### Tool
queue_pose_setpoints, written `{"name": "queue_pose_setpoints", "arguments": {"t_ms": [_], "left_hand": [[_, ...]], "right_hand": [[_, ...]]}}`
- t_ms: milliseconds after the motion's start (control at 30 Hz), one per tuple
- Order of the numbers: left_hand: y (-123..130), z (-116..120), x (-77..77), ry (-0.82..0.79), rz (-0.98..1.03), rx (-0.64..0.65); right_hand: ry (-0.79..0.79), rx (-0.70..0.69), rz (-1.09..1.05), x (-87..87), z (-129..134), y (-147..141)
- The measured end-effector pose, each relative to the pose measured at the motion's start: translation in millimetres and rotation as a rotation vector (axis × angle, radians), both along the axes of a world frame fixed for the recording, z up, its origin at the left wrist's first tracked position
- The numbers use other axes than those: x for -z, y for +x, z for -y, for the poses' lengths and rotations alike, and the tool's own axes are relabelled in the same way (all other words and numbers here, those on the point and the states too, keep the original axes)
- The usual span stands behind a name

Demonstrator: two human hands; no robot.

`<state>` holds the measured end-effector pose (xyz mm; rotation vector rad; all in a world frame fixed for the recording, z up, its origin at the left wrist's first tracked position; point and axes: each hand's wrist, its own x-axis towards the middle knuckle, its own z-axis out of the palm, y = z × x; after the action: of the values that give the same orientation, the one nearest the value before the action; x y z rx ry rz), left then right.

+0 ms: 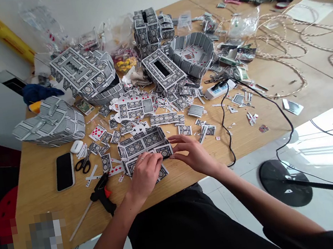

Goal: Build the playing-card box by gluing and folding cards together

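Observation:
An open box made of playing cards [135,146] lies at the front edge of the wooden table, patterned backs showing. My left hand [146,172] rests on its near wall, fingers bent and pressed together on the card edge. At the box's right corner is my right hand [191,152], its thumb and fingers curved around the corner with a gap between them. Part of the near side is hidden under my left hand. Left of the box lie a black glue gun [102,193] and scissors [83,165].
A phone [64,171] lies at the left. Behind are card-built boxes [163,72], a card basket [55,123] and scattered card pieces. A power strip [219,89] trails black cables on the right, near looped rope [292,79]. A round black stand base [285,183] is on the floor.

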<state>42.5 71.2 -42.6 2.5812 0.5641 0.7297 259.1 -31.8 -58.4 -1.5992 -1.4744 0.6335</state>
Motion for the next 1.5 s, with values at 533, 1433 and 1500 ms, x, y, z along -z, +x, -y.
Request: {"name": "queue_pose_setpoints", "arguments": {"t_ms": [533,1433,1500], "left_hand": [[2,10,7.4,-0.124,0.083,-0.125],[-8,13,28.7,0.103,0.144,-0.079],[-8,13,29.2,0.115,0.127,-0.092]], "right_hand": [[-0.007,0.051,-0.013,2.5,-2,-3],[-0.141,0.173,-0.33,-2.6,-5,-17],[-0.137,0.195,-0.323,-0.7,-5,-19]]}}
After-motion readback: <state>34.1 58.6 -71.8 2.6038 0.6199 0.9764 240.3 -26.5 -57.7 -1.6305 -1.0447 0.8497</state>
